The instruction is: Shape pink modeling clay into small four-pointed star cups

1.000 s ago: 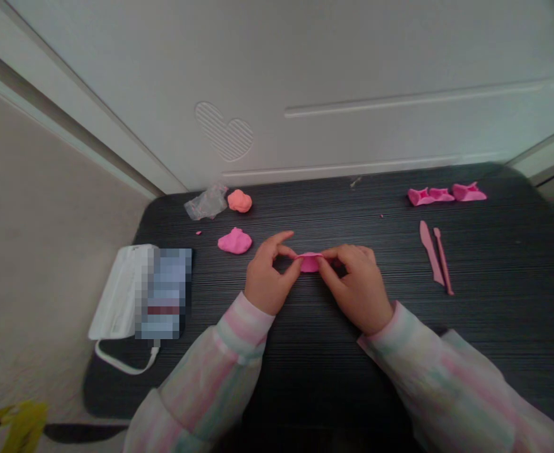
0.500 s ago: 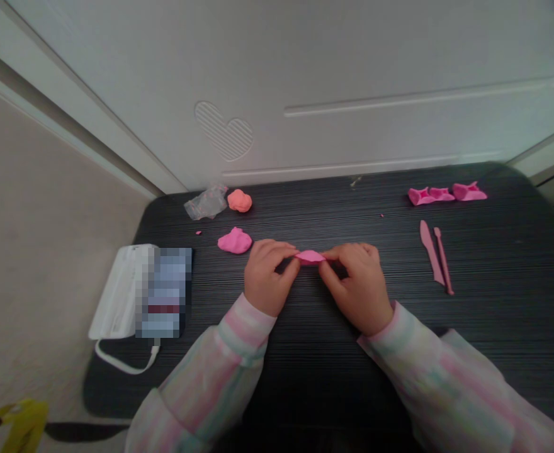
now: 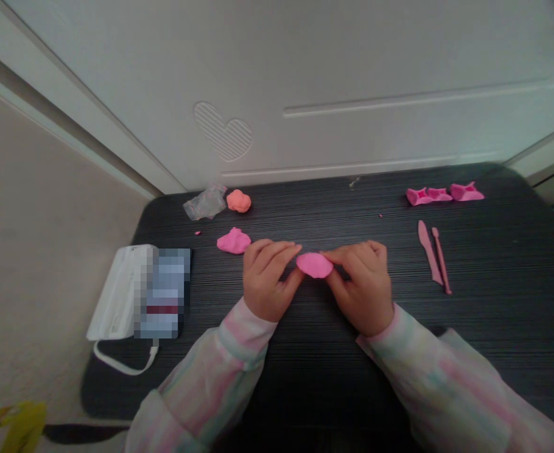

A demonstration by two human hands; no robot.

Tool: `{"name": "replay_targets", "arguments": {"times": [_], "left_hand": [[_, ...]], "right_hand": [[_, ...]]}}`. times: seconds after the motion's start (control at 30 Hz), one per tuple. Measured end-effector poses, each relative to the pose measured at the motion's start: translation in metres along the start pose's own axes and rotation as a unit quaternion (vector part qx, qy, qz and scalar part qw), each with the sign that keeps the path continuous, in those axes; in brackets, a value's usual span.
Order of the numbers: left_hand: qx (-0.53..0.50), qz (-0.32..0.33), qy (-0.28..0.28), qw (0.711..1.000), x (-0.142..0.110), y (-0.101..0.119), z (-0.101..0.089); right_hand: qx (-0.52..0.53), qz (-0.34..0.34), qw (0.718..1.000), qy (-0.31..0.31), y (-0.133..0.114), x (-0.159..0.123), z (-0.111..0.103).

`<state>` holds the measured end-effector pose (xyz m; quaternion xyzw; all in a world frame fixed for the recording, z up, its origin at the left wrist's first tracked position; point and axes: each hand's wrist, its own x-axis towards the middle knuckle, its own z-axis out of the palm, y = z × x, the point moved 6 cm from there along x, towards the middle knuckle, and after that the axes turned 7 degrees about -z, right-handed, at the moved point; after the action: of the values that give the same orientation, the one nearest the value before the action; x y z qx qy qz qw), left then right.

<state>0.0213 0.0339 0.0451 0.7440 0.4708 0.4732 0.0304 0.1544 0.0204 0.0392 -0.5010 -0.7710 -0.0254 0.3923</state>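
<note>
A flat, oval piece of pink modelling clay (image 3: 315, 265) is held just above the dark table, its broad face turned toward me. My left hand (image 3: 270, 277) pinches its left edge between thumb and fingers. On the opposite edge, my right hand (image 3: 362, 283) grips it with thumb and index finger, the other fingers curled. Close by my left fingers lies a larger pink clay lump (image 3: 233, 241), with an orange clay lump (image 3: 238, 201) behind it. To the right rest a pink plastic knife (image 3: 429, 250) and a thin pink modelling stick (image 3: 441, 259).
Folded pink clay pieces (image 3: 444, 194) sit in a row at the back right of the table (image 3: 305, 358). Clear crumpled plastic wrap (image 3: 206, 202) lies at the back left. A white power bank (image 3: 121, 292) is cabled to a phone (image 3: 163, 292). A white panel (image 3: 352, 75) stands behind.
The pink clay piece has tilted from nearly edge-on to showing its broad face. My left fingers have curled in, and both hands have shifted slightly.
</note>
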Motion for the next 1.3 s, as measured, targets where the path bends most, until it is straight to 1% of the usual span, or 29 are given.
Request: {"name": "replay_targets", "arguments": {"times": [0.13,0.3,0.47,0.57,0.83,1.13,1.3], "left_hand": [[-0.005,0.011,0.009,1.000,-0.001,0.001,-0.003],[-0.038,0.032,0.021,0.999,-0.002,0.007,-0.008],[-0.035,0.044,0.022,0.998,-0.001,0.011,-0.008],[-0.029,0.047,0.019,0.998,-0.001,0.011,-0.008],[-0.045,0.043,0.011,0.998,-0.004,0.010,-0.007],[-0.068,0.024,0.003,0.997,-0.004,0.007,-0.003],[-0.076,0.022,-0.005,0.997,-0.004,0.006,-0.002]], "right_hand": [[-0.005,-0.039,0.998,0.040,-0.005,0.001,-0.007],[0.026,-0.041,0.997,0.052,-0.005,-0.001,-0.008],[0.032,-0.052,0.996,0.071,-0.006,-0.002,-0.011],[0.028,-0.058,0.996,0.055,-0.008,-0.001,-0.009],[0.038,-0.047,0.998,0.012,-0.009,0.000,-0.005],[0.042,-0.051,0.998,0.012,-0.009,0.000,-0.005],[0.051,-0.050,0.997,0.002,-0.009,0.001,-0.005]]}}
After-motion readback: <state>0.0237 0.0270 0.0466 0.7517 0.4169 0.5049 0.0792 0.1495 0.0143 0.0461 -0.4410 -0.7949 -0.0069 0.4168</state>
